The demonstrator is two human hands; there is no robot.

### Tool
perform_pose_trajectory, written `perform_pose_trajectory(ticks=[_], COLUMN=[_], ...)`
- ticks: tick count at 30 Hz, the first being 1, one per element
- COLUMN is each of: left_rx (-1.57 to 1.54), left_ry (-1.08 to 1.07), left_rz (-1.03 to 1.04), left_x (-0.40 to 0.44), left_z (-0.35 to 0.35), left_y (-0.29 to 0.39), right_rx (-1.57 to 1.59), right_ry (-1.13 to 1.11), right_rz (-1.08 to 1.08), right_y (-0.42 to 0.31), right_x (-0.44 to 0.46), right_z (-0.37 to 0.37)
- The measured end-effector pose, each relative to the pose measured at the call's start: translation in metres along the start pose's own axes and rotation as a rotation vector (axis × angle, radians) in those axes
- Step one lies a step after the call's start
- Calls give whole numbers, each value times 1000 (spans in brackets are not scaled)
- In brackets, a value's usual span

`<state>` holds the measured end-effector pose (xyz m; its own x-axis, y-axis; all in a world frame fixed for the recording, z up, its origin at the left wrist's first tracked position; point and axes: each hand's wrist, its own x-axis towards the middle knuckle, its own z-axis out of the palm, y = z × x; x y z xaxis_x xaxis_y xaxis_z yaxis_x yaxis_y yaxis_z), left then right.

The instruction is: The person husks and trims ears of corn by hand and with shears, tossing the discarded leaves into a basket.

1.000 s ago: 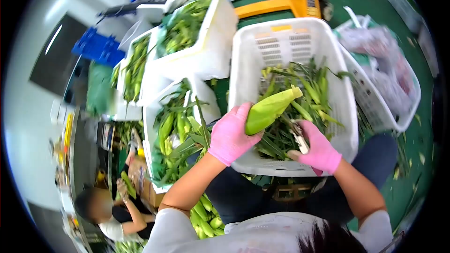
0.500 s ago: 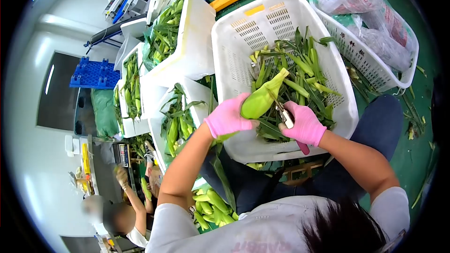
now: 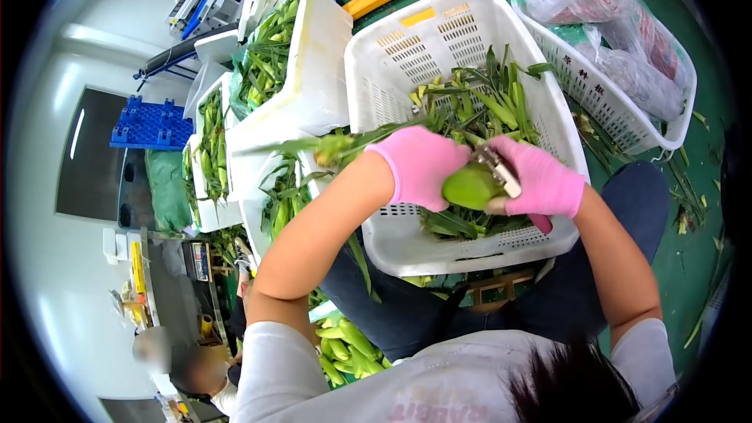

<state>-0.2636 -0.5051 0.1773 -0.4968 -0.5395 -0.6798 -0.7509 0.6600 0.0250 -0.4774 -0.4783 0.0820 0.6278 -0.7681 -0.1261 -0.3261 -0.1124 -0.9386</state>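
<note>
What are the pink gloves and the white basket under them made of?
The pink gloves seem to be matte, stretchy fabric: snug, with hardly any shine. The white basket looks like slightly shiny, hard plastic, with neat slots in its stiff walls.

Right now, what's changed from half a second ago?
The left hand swung right, closer to the right hand. The green corn ear shows farther right and lower, between the hands; whether the left grip changed is unclear. Unchanged: right hand holding the clippers, white crate below.

Gloves (image 3: 423, 166) are looking like matt cloth, the shears (image 3: 499, 171) are showing metal, the corn (image 3: 472, 187) is appearing smooth, and the basket (image 3: 419, 48) is gleaming like plastic.
</note>
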Motion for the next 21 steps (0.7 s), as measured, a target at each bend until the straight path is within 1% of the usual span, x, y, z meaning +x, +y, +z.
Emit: perform_pose_trajectory(ticks=[2,3,4,5,6,7,8,9,10,11,12,13,14,15,16,17,18,19,21], left_rx=[99,155,86,89,89,89,-126,-458,-1034,-1627,-1867,-2116,-2207,-2321,-2567,-2788,-2774,-2821,-2912], left_ry=[129,199,280,520,763,1005,1076,1292,1392,1423,1342,1253,1212,1192,975,722,731,752,780], left_rz=[62,100,81,102,118,132,-3,-102,-56,1,-37,-95,-163,46,175,325,437,495,602], left_x=[-1,0,-4,-6,-7,-8,-6,3,19,32,37,38,43,52,53,53,55,55,54], left_z=[-7,-11,-10,-4,10,28,54,86,111,124,123,123,128,137,148,152,156,159,169], left_y=[2,1,1,0,-3,-6,-1,11,25,35,37,38,29,20,16,15,19,21,21], right_rx=[201,328,450,569,728,822,777,730,550,370,228,72,93,111,242,474,388,305,46], right_ry=[-62,-23,18,54,27,25,75,123,219,309,321,258,234,225,212,159,192,227,447], right_rz=[13,-10,-37,-68,-58,69,64,58,-36,-128,-113,5,-17,-46,-31,101,29,-43,59], right_y=[12,20,31,36,29,17,14,12,18,25,15,1,8,17,21,14,19,25,23], right_x=[1,1,2,2,4,-1,3,7,12,18,15,12,12,11,11,7,7,7,6], right_z=[9,13,19,21,18,10,10,11,18,28,31,34,45,55,63,64,64,63,52])
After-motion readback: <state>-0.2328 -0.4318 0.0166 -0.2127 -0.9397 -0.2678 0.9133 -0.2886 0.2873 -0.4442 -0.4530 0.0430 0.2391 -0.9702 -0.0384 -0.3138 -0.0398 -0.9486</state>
